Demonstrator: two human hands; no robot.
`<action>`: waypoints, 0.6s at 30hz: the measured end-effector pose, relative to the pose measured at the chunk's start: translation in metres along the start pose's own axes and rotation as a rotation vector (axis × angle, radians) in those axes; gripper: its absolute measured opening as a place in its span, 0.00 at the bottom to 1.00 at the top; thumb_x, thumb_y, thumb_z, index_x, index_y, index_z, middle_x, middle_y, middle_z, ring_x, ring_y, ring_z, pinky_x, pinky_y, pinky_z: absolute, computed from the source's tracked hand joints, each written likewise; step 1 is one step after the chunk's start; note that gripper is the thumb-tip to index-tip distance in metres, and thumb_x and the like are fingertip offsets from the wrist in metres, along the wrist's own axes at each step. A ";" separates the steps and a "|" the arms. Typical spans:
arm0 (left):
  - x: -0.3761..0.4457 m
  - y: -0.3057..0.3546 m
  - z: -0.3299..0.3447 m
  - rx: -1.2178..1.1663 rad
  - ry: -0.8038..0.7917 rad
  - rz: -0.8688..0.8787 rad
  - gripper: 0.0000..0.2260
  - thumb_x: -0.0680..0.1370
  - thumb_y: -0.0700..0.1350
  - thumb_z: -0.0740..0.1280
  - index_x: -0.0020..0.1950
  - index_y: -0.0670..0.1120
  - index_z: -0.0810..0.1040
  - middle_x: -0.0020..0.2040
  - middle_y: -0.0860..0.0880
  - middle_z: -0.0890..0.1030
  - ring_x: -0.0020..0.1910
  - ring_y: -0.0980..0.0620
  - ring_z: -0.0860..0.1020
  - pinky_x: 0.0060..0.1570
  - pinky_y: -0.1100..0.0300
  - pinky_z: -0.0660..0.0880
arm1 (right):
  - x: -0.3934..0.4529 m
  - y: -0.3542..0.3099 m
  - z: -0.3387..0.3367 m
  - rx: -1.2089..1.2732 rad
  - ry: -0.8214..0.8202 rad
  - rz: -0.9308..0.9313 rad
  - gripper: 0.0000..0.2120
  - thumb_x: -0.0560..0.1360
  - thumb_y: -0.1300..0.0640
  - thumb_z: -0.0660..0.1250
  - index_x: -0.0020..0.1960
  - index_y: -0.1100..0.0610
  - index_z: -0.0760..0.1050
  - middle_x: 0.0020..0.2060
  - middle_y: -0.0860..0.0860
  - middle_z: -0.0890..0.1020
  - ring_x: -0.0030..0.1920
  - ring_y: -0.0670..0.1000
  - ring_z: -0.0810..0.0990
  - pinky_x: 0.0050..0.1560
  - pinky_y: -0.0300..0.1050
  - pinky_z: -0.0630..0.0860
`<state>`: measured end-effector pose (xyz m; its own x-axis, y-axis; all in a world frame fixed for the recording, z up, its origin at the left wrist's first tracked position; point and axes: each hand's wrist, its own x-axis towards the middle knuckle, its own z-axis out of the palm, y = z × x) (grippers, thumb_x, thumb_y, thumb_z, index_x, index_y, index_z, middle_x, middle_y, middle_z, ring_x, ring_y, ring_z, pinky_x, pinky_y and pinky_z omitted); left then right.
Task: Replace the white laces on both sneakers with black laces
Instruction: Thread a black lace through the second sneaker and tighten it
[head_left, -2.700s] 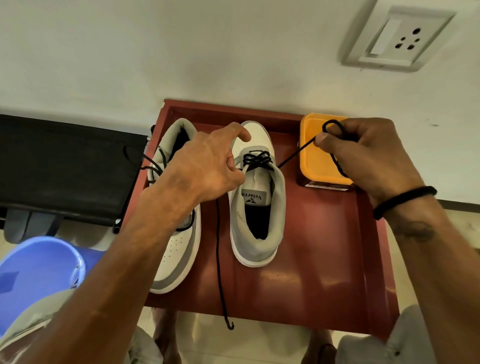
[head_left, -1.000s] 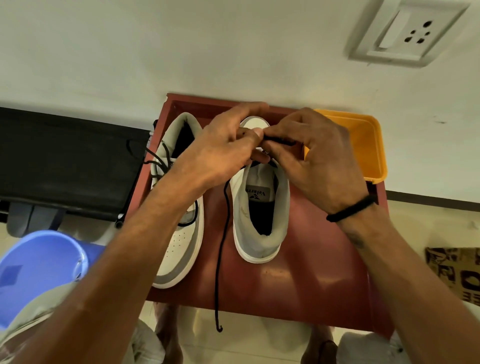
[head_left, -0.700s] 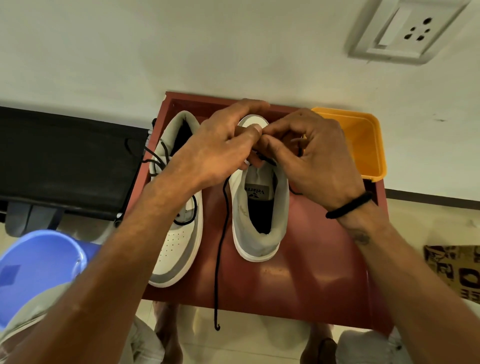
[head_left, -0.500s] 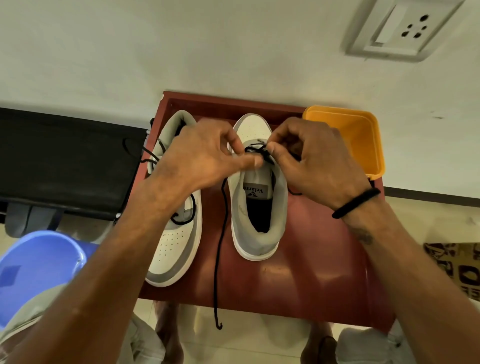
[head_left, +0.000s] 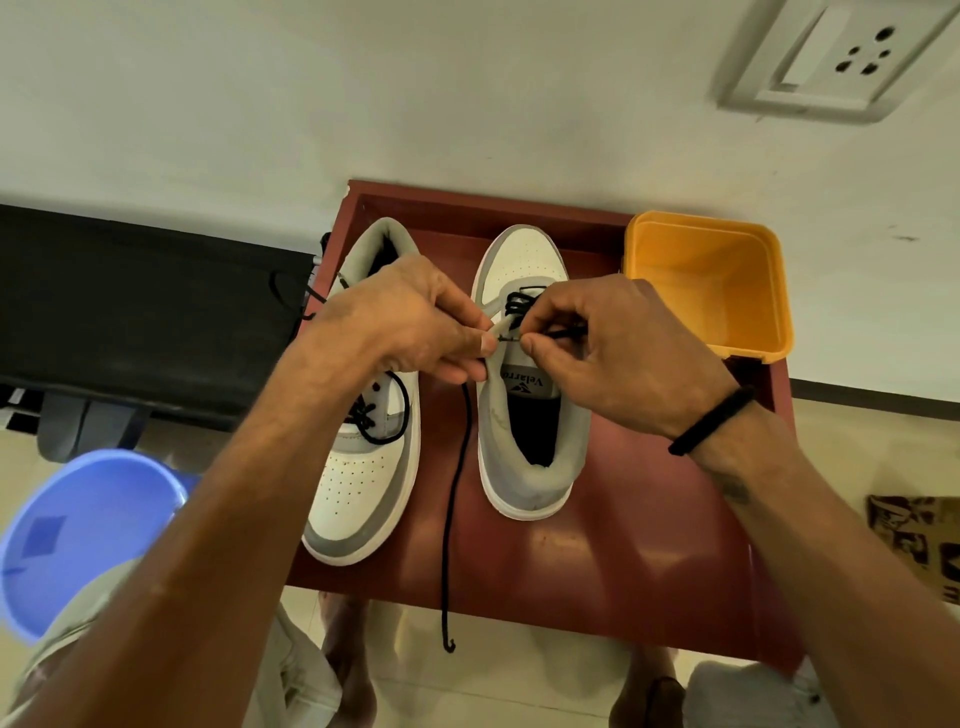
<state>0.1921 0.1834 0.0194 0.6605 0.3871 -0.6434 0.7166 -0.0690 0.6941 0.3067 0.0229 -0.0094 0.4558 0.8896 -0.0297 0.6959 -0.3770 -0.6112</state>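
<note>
Head view: on the red worktop (head_left: 623, 545), the right sneaker (head_left: 527, 415) stands at centre, toe toward 12 o'clock, so its eyelets face the person. The left hand (head_left: 410, 322) pinches the eyelet flap, likely to steady it. The right hand (head_left: 613, 353) pinches the black lace (head_left: 452, 519) tip at the eyelet; the slack trails toward 6 o'clock. The left sneaker (head_left: 363, 467), at 9 o'clock, already carries black lacing.
</note>
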 end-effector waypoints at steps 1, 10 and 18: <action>0.000 0.000 0.000 -0.006 -0.005 -0.001 0.06 0.76 0.37 0.74 0.53 0.39 0.84 0.43 0.41 0.87 0.41 0.50 0.87 0.39 0.62 0.84 | 0.000 0.000 0.001 -0.006 0.002 0.000 0.04 0.78 0.55 0.72 0.52 0.53 0.84 0.44 0.43 0.84 0.45 0.42 0.82 0.45 0.31 0.78; -0.001 0.003 0.003 0.016 0.000 0.018 0.05 0.76 0.38 0.75 0.52 0.40 0.85 0.42 0.42 0.88 0.42 0.51 0.87 0.41 0.62 0.84 | 0.001 0.000 0.007 -0.029 0.080 0.012 0.04 0.77 0.56 0.71 0.50 0.54 0.83 0.43 0.46 0.85 0.43 0.45 0.83 0.47 0.46 0.83; -0.001 0.001 -0.003 0.069 -0.058 0.030 0.09 0.77 0.34 0.73 0.56 0.42 0.84 0.45 0.44 0.88 0.44 0.53 0.87 0.44 0.62 0.84 | 0.002 0.000 0.011 -0.041 0.071 0.000 0.03 0.78 0.56 0.71 0.51 0.54 0.83 0.45 0.46 0.84 0.46 0.46 0.82 0.49 0.47 0.82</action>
<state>0.1913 0.1855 0.0216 0.6924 0.3303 -0.6414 0.7086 -0.1442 0.6907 0.3012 0.0278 -0.0185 0.4933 0.8694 0.0277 0.7172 -0.3884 -0.5786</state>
